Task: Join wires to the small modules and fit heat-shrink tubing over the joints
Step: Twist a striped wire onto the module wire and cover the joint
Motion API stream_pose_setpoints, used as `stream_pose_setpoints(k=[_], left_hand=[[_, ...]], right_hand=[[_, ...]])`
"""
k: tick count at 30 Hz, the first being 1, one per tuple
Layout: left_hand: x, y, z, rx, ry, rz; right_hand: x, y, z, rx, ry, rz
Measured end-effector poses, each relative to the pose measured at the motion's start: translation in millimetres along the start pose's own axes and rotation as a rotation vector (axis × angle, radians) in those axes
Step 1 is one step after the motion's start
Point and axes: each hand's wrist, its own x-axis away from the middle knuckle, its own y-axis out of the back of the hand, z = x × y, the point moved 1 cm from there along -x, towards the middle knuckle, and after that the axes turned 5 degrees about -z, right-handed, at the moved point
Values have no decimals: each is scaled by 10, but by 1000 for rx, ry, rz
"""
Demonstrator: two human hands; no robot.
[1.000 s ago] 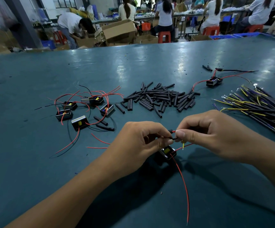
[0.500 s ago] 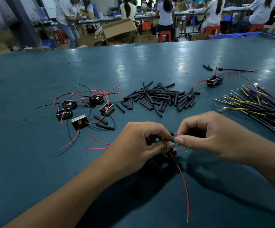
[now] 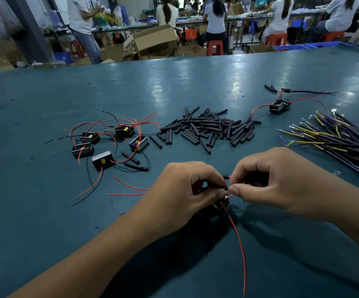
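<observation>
On the left of the table (image 3: 45, 211) lie several modules (image 3: 112, 143) with red wires. The left hand (image 3: 182, 190) pinches a thin wire end over a small module (image 3: 221, 204). The right hand (image 3: 281, 181) pinches the same joint, fingertips touching. Behind lies the tubing pile (image 3: 208, 127); at the right, a wire bundle (image 3: 335, 143).

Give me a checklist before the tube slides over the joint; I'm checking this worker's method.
1. Left hand pinches the wire: ok.
2. Right hand pinches its wire end: ok.
3. Tube already on the red wire: cannot tell, fingers hide it.
4. Joint twisted tight: cannot tell.
5. Module under the hands, red wire free: ok.
6. Spare tubes within reach on the table: ok.
</observation>
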Motion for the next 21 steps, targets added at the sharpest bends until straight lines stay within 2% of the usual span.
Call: stream_pose_setpoints(k=[16,21], left_hand=[[11,6,13,13,27,6],[8,24,33,45,41,-37]], right_hand=[[-7,-63,-21,48,80,-36],[-17,-47,-25,-17,108,-74]])
